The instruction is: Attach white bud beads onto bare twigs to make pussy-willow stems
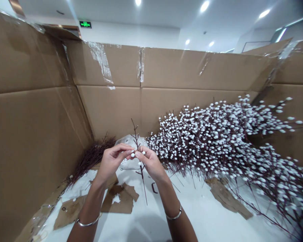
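A dark brown artificial twig (142, 179) stands nearly upright in front of me, its upper part bare and a few white buds around its middle. My right hand (153, 163) is closed on the twig's middle, thumb and fingers pinching it. From the other side, my left hand (113, 160) pinches at a small white bud (132, 155) against the stem; the fingertips partly hide the contact. Behind the hands lies a clear plastic bag (127, 164) with small white pieces in it.
Bare brown twigs (91, 157) are heaped at the left. A large pile of twigs covered in white buds (204, 137) fills the right side. Torn cardboard pieces (122, 201) lie on the white table (199, 218). Tall cardboard walls (111, 104) stand around it.
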`<state>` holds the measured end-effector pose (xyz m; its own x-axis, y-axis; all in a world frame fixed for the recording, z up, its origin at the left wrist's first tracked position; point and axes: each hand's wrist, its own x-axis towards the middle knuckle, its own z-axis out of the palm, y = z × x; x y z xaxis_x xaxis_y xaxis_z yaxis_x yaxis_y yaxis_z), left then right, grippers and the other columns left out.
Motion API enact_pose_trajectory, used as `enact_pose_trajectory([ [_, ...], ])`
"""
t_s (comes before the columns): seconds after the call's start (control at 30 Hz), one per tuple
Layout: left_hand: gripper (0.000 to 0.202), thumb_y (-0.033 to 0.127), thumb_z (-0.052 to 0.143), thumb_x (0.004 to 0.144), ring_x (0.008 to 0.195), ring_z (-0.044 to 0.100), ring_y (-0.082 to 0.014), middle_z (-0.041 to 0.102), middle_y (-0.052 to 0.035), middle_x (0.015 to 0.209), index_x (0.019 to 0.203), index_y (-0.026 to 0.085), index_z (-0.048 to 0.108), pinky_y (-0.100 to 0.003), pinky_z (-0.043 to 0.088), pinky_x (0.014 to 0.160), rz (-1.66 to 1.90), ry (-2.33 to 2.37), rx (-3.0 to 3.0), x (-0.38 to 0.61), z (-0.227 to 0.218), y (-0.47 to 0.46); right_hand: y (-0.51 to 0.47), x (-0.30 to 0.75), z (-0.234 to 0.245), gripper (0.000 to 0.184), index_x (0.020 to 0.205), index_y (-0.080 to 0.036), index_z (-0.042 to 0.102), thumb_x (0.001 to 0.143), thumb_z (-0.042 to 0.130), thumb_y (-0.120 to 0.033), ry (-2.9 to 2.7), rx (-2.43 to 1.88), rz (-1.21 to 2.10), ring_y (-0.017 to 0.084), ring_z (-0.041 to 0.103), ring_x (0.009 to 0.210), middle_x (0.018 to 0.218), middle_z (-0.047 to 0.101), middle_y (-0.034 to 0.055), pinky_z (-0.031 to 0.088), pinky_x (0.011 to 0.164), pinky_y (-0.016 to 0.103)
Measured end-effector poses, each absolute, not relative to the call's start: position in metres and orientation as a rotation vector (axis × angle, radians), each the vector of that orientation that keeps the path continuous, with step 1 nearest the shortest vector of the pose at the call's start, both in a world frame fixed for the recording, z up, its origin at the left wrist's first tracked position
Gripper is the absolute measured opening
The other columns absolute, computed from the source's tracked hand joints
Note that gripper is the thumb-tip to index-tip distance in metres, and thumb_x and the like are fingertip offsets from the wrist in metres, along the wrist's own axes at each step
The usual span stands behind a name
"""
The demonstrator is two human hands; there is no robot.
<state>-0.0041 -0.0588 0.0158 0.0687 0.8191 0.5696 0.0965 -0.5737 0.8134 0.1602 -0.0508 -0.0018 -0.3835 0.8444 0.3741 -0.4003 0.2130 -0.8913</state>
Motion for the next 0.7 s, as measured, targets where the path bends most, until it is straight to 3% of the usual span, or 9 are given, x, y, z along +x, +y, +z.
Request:
enact_pose_trajectory([
  [0.23, 0.005, 0.023, 0.071, 0.081, 0.08, 0.066, -0.014, 0.073, -0.0025, 0.084, 0.082, 0.02, 0.075, -0.022, 0.051, 0.075, 1.556, 0.891, 1.774, -0.006, 0.014, -0.058, -0.05, 0.158, -0.006, 0.021, 0.084, -0.019, 0.059, 0.091, 0.059, -0.039, -1.373, -0.37, 1.434, 0.016, 0.065, 0.081, 0.08, 0.07, 0.0021, 0.047, 0.083, 0.032],
  [0.7, 0.006, 0.024, 0.075, 0.078, 0.068, 0.064, -0.0117, 0.072, -0.003, 0.081, 0.079, 0.018, 0.075, -0.021, 0.052, 0.063, 1.65, 0.863, 1.592, 0.007, 0.014, -0.058, -0.056, 0.154, 0.002, 0.023, 0.079, -0.021, 0.054, 0.089, 0.061, -0.04, -1.352, -0.427, 1.304, 0.015, 0.063, 0.076, 0.074, 0.068, -0.0004, 0.046, 0.079, 0.029],
])
